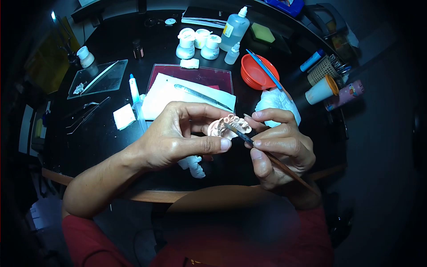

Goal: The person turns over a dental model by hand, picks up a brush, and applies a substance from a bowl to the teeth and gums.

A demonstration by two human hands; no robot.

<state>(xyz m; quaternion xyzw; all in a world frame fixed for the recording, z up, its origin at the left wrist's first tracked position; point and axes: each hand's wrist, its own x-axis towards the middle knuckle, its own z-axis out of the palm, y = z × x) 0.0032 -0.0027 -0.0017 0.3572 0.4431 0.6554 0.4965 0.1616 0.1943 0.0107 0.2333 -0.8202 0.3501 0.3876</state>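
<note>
A pinkish dental cast (216, 128) with a row of teeth is held up above the desk. My left hand (180, 133) grips it from the left, thumb in front and fingers behind. In my right hand (284, 149) is a thin brush (278, 163) with a brown handle, pinched between thumb and fingers. Its dark tip lies at the inner side of the teeth; whether it touches them I cannot tell. Behind the hands, a scalpel-like knife (200, 95) rests on a white paper pad (162, 95).
Several white jars (186, 46), a large clear bottle (235, 29) and a red bowl (253, 78) stand at the back. Crumpled tissue (280, 104) lies behind my right hand. Tweezers (86, 116) and a glass plate (106, 80) are on the left. The desk's wooden edge (151, 196) runs in front.
</note>
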